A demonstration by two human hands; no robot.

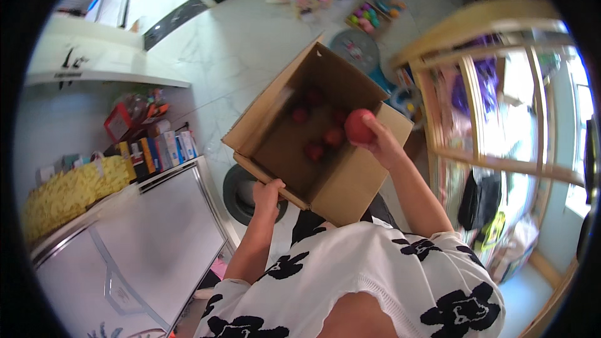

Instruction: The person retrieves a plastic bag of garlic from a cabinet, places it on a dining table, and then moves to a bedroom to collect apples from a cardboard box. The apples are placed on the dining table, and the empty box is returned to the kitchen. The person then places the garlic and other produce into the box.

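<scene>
My left hand (267,193) grips the near left edge of an open cardboard box (347,188), thumb over the rim. The box is held up in front of me, tilted, with its flaps spread outward. In my right hand (382,143) is a round red fruit (359,126), perhaps an apple, raised over the box's right side. Several more red fruits (313,151) lie in the shadowed bottom of the box; their kind is hard to make out. My fingers beneath the held fruit are mostly hidden.
A round dark bin (239,192) stands on the floor below the box's left corner. To the left is a white cabinet (141,244) with books (155,152) on top. A wooden bunk-bed frame (474,103) rises at right. Beyond the box sit a grey round stool (355,49) and a tray of colourful balls (365,18).
</scene>
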